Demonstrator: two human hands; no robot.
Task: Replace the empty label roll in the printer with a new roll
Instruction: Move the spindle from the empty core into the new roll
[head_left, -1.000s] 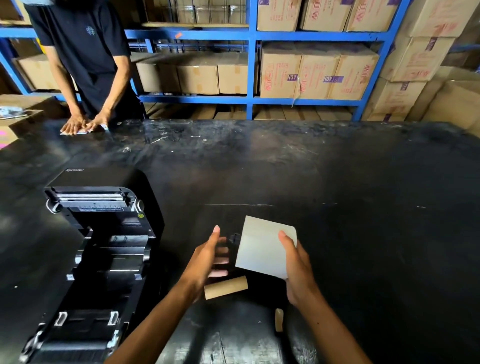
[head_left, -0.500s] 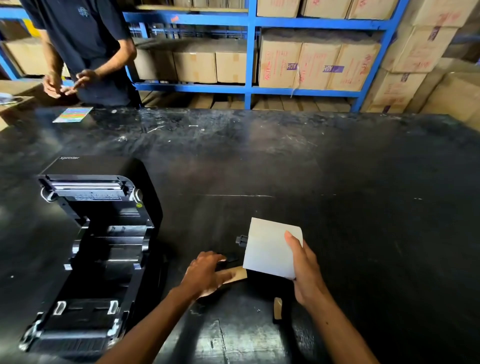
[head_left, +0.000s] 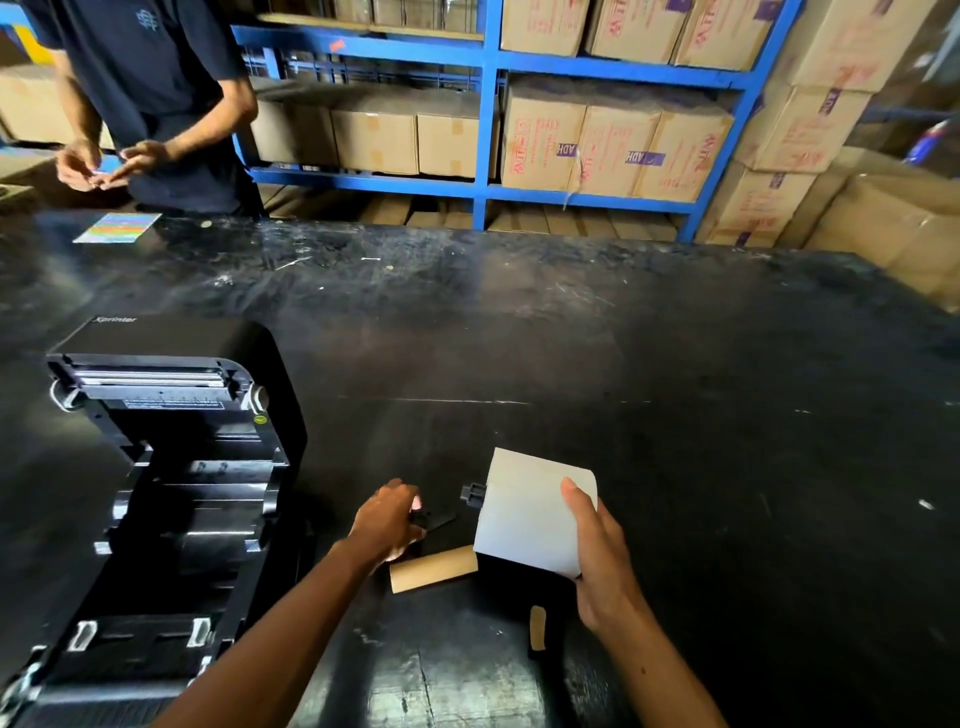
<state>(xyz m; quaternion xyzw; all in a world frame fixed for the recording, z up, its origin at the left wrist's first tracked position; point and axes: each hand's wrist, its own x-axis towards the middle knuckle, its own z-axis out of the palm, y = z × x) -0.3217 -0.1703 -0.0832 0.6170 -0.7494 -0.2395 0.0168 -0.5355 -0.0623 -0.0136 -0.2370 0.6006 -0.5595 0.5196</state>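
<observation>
A black label printer (head_left: 171, 467) stands at the left of the black table (head_left: 675, 389), its lid swung open and its roll bay bare. My right hand (head_left: 597, 556) grips a new white label roll (head_left: 524, 512) just above the table; a black spindle end (head_left: 471, 493) sticks out of the roll's left side. My left hand (head_left: 387, 519) is closed on a small black plastic part (head_left: 434, 519) lying left of the roll. The empty brown cardboard core (head_left: 434, 569) lies on the table between my hands.
A small brown scrap (head_left: 536, 627) lies near the front edge. A colourful sheet (head_left: 117, 227) rests at the far left, where another person (head_left: 150, 93) stands handling something small. Blue shelving (head_left: 488, 114) with cardboard boxes lines the back; more boxes (head_left: 883, 218) stack at the right.
My left hand came down from open in the air onto the table and closed on the black part. The spindle end now shows at the roll's left. The other person lifted their hands off the table.
</observation>
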